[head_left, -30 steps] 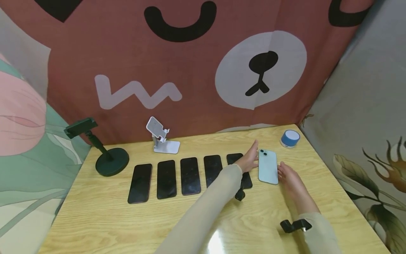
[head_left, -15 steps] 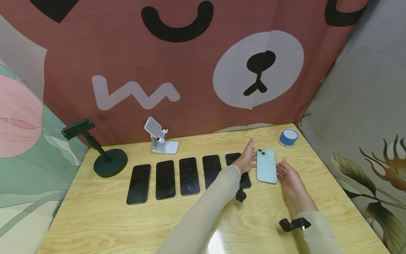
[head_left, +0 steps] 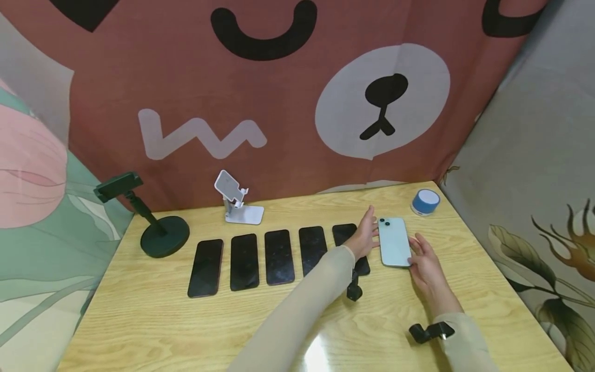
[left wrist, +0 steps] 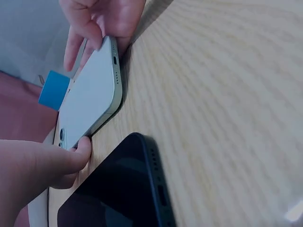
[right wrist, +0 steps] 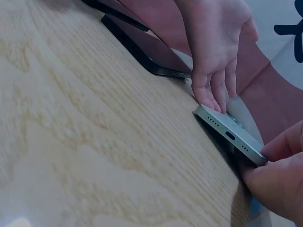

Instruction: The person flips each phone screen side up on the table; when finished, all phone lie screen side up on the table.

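A pale green smartphone (head_left: 394,243) with two camera lenses lies back side up towards the right of the table. My right hand (head_left: 427,264) pinches its lower right corner, the thumb on the back and fingers beneath, as the left wrist view shows. That side of the smartphone (right wrist: 232,132) looks slightly raised off the wood in the right wrist view. At the left long edge, the fingertips of my left hand (head_left: 363,236) touch the smartphone with fairly straight fingers. Under my left wrist lies a black phone (head_left: 343,232), partly hidden by the arm.
Several black phones (head_left: 244,262) lie in a row to the left on the wooden table (head_left: 186,336). Behind them stand a dark green phone stand (head_left: 163,237) and a white folding stand (head_left: 244,215). A blue and white cylinder (head_left: 425,202) sits at the back right corner.
My right hand has turned and closed its thumb and fingers on the smartphone's lower right corner. The smartphone has rotated slightly, its lower end shifting right. My left hand stays at the left edge.
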The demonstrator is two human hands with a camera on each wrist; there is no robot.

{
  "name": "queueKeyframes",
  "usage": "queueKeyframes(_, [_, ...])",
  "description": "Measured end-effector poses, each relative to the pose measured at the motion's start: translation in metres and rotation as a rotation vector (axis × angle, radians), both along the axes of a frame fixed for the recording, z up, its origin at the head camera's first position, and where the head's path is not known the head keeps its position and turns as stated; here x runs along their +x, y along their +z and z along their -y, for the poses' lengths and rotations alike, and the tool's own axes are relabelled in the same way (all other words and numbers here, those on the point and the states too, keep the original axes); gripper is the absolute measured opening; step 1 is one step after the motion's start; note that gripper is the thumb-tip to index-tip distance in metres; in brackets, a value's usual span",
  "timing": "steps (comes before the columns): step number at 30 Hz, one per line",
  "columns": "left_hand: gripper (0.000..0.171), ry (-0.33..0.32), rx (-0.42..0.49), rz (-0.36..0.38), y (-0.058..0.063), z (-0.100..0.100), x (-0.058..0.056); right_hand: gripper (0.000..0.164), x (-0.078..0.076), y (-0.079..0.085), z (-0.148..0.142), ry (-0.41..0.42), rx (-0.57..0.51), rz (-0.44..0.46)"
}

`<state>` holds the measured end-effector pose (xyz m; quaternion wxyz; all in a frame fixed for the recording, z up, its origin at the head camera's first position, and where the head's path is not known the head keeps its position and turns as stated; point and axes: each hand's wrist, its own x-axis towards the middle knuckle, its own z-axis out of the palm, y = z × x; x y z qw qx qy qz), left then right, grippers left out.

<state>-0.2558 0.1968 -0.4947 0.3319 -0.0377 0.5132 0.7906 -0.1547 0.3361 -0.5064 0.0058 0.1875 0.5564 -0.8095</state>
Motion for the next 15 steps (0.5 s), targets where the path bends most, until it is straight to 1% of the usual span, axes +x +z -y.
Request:
queueKeyframes(4, [0.088,0.031,0.001,0.003,-0.001,0.000,0.003,0.085,0.003,0.000,-0.001,0.000,-0.032,-0.044])
queueKeyframes(8, [0.083,0.044,0.021,0.022,-0.002,0.002,0.005,0.084,0.006,0.001,-0.002,0.008,-0.094,-0.104])
queueKeyframes(11, [0.081,0.024,0.064,0.035,-0.002,0.003,0.006,0.083,0.008,0.004,-0.004,0.033,-0.120,-0.125])
queueKeyframes(15, [0.078,0.001,0.116,0.048,-0.003,0.005,0.007,0.078,0.007,0.011,-0.004,0.085,-0.090,-0.107])
